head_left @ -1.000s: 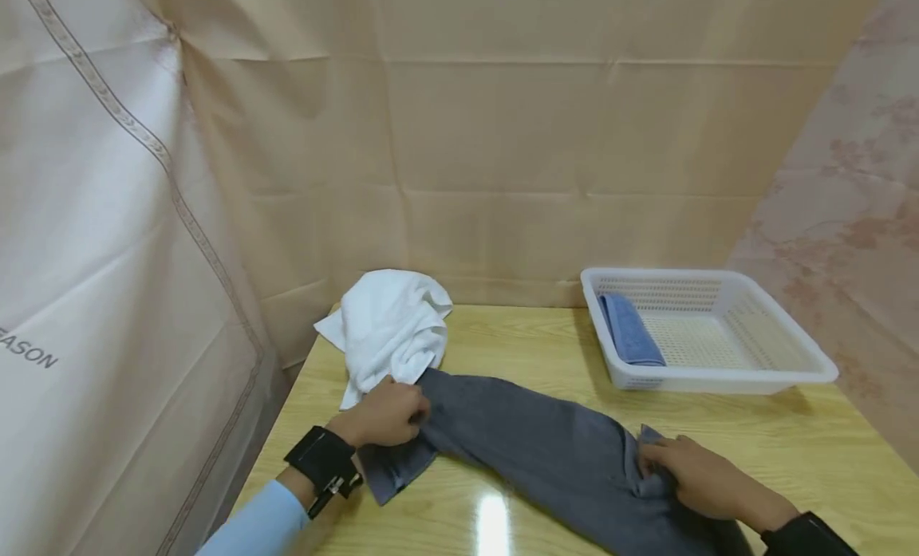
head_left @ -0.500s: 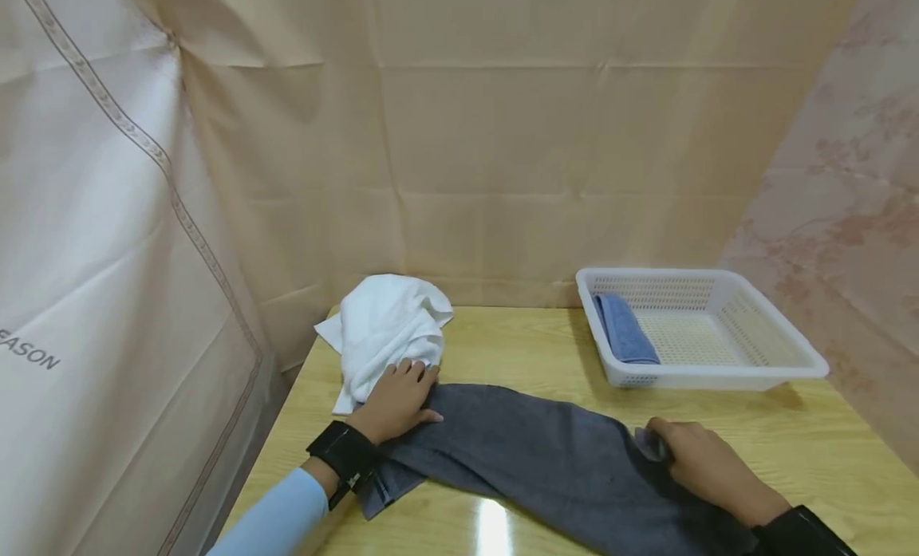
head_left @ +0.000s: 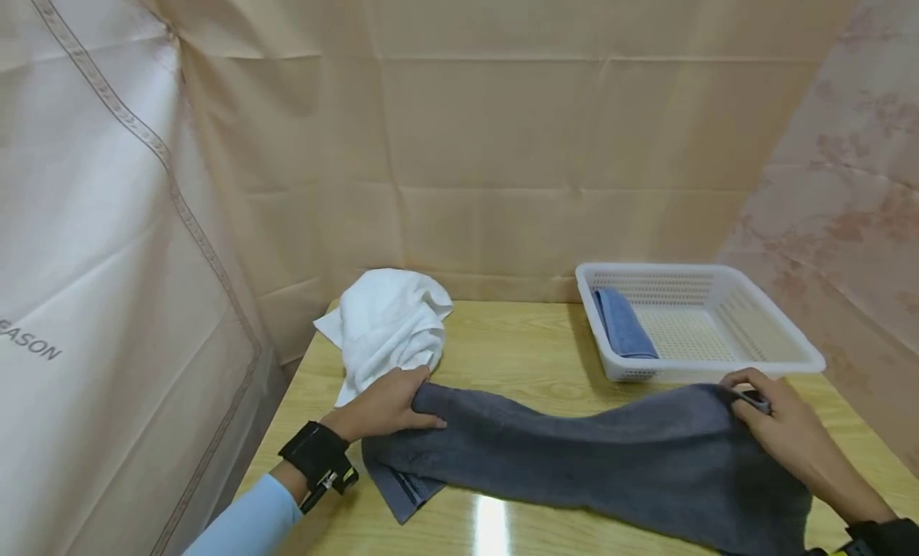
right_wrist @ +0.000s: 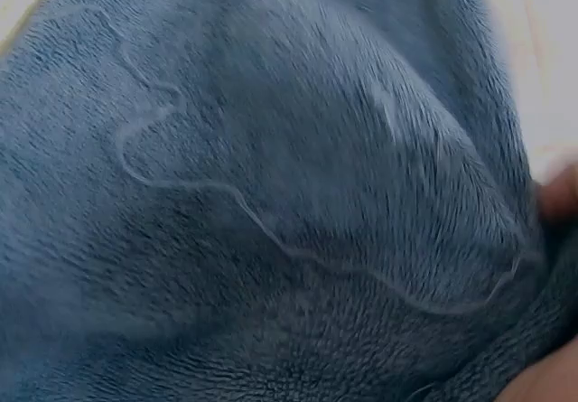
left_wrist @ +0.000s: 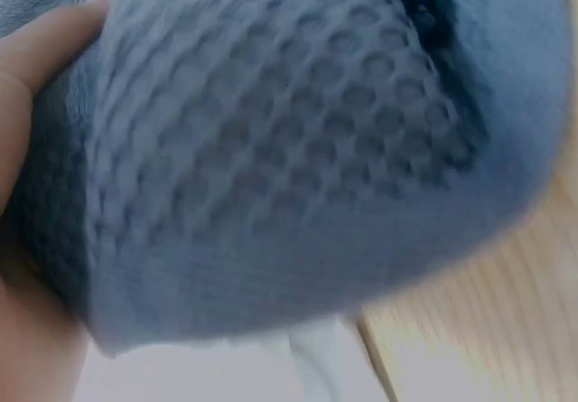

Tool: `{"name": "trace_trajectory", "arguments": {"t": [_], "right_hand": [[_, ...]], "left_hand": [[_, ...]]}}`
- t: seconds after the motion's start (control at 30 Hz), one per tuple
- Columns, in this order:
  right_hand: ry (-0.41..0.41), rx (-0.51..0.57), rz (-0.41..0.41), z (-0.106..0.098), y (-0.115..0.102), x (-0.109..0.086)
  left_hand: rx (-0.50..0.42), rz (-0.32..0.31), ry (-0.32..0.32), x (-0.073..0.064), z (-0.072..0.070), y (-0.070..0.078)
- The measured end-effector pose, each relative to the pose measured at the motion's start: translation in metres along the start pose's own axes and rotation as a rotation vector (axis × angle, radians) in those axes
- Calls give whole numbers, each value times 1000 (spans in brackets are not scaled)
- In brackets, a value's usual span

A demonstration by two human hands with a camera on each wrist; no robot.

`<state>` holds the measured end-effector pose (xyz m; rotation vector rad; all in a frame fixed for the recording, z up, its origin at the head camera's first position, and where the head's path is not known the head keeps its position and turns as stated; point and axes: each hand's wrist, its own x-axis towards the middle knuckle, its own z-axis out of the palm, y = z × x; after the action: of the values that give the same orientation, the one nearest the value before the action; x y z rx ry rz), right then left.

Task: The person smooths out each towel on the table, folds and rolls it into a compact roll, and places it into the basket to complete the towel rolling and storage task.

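- The left hand [head_left: 391, 400] I see from far away pinches one end of the grey cloth [head_left: 574, 452], with its thumb on the near side.
- The right hand [head_left: 786, 424] grips the other end, up near the front of the white basket [head_left: 711, 371].
- I see the grey cloth stretched between both hands over the bench [head_left: 502, 341], and its left corner hangs out below the left hand.
- My left wrist view shows little round dents all over the cloth (like a waffle!) and a dark strip with tiny, blurry letters.
- My right wrist view shows fuzzy cloth with a thin, pale thread [right_wrist: 244, 208] wiggling across it.
- I see a white cloth [head_left: 391, 325] in a messy heap at the back left, just behind the left hand; I can't tell if they touch.
- The basket sits at the back right, and I see a folded blue cloth [head_left: 625, 325] inside, against its left side.
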<state>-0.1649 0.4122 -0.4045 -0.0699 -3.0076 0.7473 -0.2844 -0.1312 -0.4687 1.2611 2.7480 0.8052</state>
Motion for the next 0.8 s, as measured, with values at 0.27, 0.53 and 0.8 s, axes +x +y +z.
{"name": "trace_trajectory", "arguments": {"t": [0.27,0.53,0.8], "right_hand": [[-142,101,-444,10,9,-6],[-101,173,-434,-1,3,-14],[-89,304,-437,-9,-27,-13]], "left_hand": [[-96,9,28,-40,-36,-18],[-355,-16,-196,-51,-43,-18],[-361,-9,-407,-40,-18,-3]]}}
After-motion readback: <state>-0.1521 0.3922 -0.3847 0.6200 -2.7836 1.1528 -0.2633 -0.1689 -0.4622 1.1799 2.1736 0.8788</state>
